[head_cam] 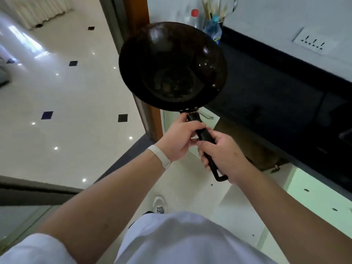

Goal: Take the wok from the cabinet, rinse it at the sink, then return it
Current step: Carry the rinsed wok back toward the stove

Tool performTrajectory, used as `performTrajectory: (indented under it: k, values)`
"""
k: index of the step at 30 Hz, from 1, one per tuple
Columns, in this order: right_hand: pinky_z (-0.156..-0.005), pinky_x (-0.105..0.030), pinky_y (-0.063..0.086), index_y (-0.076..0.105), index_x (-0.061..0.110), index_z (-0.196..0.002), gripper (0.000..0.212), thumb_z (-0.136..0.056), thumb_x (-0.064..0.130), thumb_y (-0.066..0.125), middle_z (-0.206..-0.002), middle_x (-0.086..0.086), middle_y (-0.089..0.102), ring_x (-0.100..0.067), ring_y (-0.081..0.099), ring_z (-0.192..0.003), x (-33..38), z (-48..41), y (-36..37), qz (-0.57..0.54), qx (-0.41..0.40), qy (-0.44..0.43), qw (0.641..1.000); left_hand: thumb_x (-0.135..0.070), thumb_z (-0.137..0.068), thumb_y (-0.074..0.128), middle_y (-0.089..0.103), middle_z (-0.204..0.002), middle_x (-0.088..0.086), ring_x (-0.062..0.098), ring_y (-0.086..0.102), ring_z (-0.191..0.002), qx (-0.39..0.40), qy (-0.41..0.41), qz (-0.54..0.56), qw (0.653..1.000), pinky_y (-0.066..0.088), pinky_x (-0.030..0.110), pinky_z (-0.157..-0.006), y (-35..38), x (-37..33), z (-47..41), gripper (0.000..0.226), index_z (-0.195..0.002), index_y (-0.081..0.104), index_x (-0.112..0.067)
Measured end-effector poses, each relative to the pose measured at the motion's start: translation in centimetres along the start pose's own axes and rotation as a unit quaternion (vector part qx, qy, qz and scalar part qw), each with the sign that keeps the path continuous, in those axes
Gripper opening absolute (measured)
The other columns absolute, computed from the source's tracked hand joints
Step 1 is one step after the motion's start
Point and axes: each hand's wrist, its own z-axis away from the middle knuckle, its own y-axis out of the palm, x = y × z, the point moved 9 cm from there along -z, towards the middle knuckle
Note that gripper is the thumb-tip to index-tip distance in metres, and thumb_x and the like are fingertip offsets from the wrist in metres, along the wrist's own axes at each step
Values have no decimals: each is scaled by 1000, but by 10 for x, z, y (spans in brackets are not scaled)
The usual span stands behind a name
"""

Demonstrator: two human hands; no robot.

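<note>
The black wok (172, 65) hangs in the air in front of me, its bowl tilted toward the camera, with brownish residue at the bottom. Its long black handle (206, 139) runs down and right from the bowl. My left hand (181, 140), with a white band on the wrist, grips the handle near the bowl. My right hand (226, 157) grips the handle lower down, near its looped end. The wok's far rim overlaps the left end of the dark countertop (266, 88). An open lower cabinet (247, 149) sits under the counter, right of my hands.
Bottles (213, 31) and a utensil holder stand at the counter's back left corner. A wall socket (312, 42) is on the white wall. A brown door frame (137, 18) rises behind the wok. Glossy white floor tiles (66, 92) spread to the left. My shoe (160, 204) is below.
</note>
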Motion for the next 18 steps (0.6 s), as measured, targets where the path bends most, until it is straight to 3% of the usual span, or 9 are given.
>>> performTrajectory:
  k: [4, 8, 13, 18]
  values:
    - [-47, -29, 48, 63, 16, -96, 8, -96, 9, 58, -64, -10, 54, -18, 51, -51, 8, -20, 2, -3, -70, 3, 998, 3, -91, 59, 62, -103, 15, 20, 73, -82, 53, -30, -8, 998, 59, 44, -86, 1, -14, -29, 36, -125, 51, -6]
    - [-46, -28, 48, 63, 12, -97, 6, -96, 9, 58, -63, -12, 54, -17, 50, -48, 12, -23, -16, -9, -128, 17, 992, 4, -91, 57, 59, -97, 13, 18, 72, -79, 117, -69, -20, 991, 58, 31, -63, 24, -10, -49, 25, -111, 52, -10]
    - [-47, -29, 46, 62, -1, -105, 13, -96, 8, 58, -67, -13, 55, -18, 51, -49, 4, -29, -52, -38, -188, 43, 980, 5, -91, 57, 60, -91, 12, 23, 71, -84, 166, -104, -22, 980, 59, 36, -78, 59, 1, -78, 23, -108, 53, -9]
    - [-47, -30, 48, 63, 4, -101, 8, -96, 8, 58, -63, -8, 56, -16, 52, -48, -9, -35, -92, -65, -226, 53, 970, 4, -91, 56, 61, -88, 7, 23, 71, -84, 189, -119, -62, 973, 53, 41, -87, 94, 21, -109, 25, -112, 52, -9]
